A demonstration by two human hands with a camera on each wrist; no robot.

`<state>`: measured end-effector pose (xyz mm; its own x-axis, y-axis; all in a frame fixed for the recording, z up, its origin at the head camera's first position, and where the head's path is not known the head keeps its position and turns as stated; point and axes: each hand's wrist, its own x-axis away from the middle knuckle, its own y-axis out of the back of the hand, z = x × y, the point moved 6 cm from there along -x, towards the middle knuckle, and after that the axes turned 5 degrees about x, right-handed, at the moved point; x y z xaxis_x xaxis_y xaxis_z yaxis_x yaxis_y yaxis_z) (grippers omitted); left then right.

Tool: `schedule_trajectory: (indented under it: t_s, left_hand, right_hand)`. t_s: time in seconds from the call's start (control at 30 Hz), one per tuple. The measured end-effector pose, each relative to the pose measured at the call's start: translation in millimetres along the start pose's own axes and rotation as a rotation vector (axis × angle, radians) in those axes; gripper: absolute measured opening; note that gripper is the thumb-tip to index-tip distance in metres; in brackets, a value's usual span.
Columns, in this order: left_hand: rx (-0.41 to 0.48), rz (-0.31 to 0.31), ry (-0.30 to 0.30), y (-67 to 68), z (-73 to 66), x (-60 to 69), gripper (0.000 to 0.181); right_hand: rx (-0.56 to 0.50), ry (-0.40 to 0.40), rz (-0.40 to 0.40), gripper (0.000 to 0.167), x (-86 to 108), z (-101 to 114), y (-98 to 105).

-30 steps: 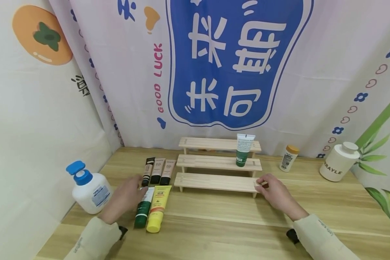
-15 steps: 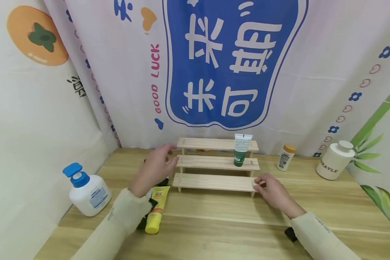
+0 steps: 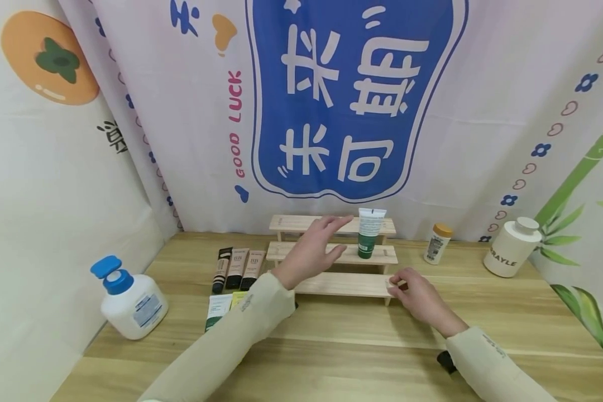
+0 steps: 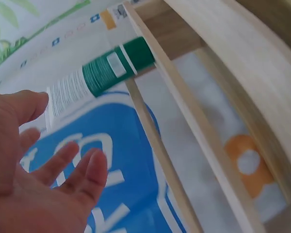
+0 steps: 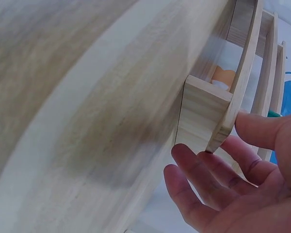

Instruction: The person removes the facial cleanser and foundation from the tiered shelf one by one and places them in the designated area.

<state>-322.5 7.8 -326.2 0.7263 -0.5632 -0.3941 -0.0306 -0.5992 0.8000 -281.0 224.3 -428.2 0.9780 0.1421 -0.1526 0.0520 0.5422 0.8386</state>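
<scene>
A three-tier wooden display rack point(image 3: 341, 285) stands at the back of the table. On its middle tier a white and green squeeze tube point(image 3: 369, 234) stands upright on its green cap. My left hand point(image 3: 309, 254) is over the rack, left of the tube, with fingers spread and nothing in them. In the left wrist view the thumb is close to the tube's white end point(image 4: 68, 94); whether they touch I cannot tell. My right hand point(image 3: 422, 296) pinches the right end of the lowest tier, thumb above and fingers beneath, as the right wrist view shows at the board point(image 5: 228, 119).
Three small tubes point(image 3: 237, 269) lie left of the rack. Nearer, a white and green tube point(image 3: 218, 310) and a yellow tube point(image 3: 238, 297) are partly behind my left sleeve. A white pump bottle point(image 3: 135, 306) stands left; an orange-capped bottle point(image 3: 437, 244) and white jar point(image 3: 512, 248) stand right.
My left hand has moved from the lying tubes at the left, up and rightward, toward the standing tube. My right hand keeps its hold on the rack's end. The view has shifted slightly.
</scene>
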Motion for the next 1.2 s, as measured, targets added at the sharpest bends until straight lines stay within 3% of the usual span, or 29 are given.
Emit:
schedule_trajectory:
  t_s: [0.2, 0.4, 0.57, 0.83, 0.97, 1.2]
  left_hand:
    - [-0.14, -0.109, -0.05, -10.8, -19.6, -24.5, 0.07]
    - [-0.215, -0.176, -0.05, -18.0, -24.6, -35.7, 0.063]
    - [-0.13, -0.219, -0.07, -21.6, -20.7, -37.7, 0.056]
    - [0.14, -0.23, -0.046, -28.1, -16.9, -37.1, 0.037]
    - [0.169, -0.246, -0.037, -19.0, -18.0, -32.8, 0.037]
    - [0.166, -0.276, -0.072, 11.6, -8.0, -12.6, 0.037]
  right_hand:
    - [0.001, 0.032, -0.016, 0.015, 0.8, 1, 1]
    - [0.0, 0.037, -0.025, 0.014, 0.7, 0, 1]
    - [-0.01, 0.043, -0.029, 0.015, 1.2, -1, 1]
    - [-0.023, 0.02, -0.015, 0.016, 1.2, -2, 0]
    - [-0.018, 0.017, -0.016, 0.016, 1.0, -1, 1]
    - [-0.02, 0.018, -0.013, 0.016, 3.3, 0, 0]
